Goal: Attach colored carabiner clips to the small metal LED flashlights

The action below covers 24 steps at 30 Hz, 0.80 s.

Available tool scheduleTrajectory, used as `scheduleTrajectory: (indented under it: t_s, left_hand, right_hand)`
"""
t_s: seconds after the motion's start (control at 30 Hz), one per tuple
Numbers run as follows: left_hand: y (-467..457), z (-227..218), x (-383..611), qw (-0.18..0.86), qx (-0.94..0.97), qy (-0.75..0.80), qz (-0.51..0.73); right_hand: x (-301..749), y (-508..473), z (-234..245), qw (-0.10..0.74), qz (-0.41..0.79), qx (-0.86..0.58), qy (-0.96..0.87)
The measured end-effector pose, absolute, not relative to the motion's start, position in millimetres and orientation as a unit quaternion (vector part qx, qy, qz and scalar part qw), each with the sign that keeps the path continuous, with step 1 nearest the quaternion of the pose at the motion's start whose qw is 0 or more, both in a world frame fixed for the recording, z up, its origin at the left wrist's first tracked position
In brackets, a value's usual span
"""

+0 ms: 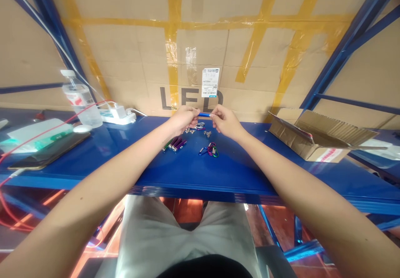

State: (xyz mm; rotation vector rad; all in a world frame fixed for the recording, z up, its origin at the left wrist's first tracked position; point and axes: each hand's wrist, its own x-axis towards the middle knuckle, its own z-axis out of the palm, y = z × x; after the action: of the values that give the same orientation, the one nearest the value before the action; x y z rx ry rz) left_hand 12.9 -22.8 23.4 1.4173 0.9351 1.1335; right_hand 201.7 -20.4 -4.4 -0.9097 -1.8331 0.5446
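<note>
A slim blue metal tube [204, 114], like a small penlight body, is held level above the far part of the table. My left hand [185, 117] pinches its left end, and my right hand [222, 119] grips its right end. Below my left hand lies a row of purple and green metal tubes [175, 143] with silvery ends. Coloured carabiners [210, 149] in blue, pink and green sit in a cluster nearer the front. Small metal parts [207, 134] rest beneath my hands, beside more carabiners [199, 126], partly hidden by my left hand.
On the blue table [200, 174], an open cardboard box [315, 144] stands at right. At left are a plastic bottle [81, 101], a power strip [117, 117], a dark tablet-like slab [46, 153] and a red cable [46, 132]. A large taped carton [137, 61] rises behind.
</note>
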Motion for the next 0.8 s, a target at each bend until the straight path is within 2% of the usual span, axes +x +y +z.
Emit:
scheduleTrajectory:
  t_s: [0.53, 0.8]
  left_hand:
    - [-18.2, 20.8, 12.0, 0.657, 0.457, 0.367, 0.473]
    - [-2.8, 14.0, 3.3, 0.673, 0.445, 0.373, 0.459]
  right_hand:
    - [197.2, -21.4, -5.2, 0.487, 0.224, -0.384, -0.752]
    - [202.0, -21.0, -4.7, 0.486, 0.236, -0.375, -0.754]
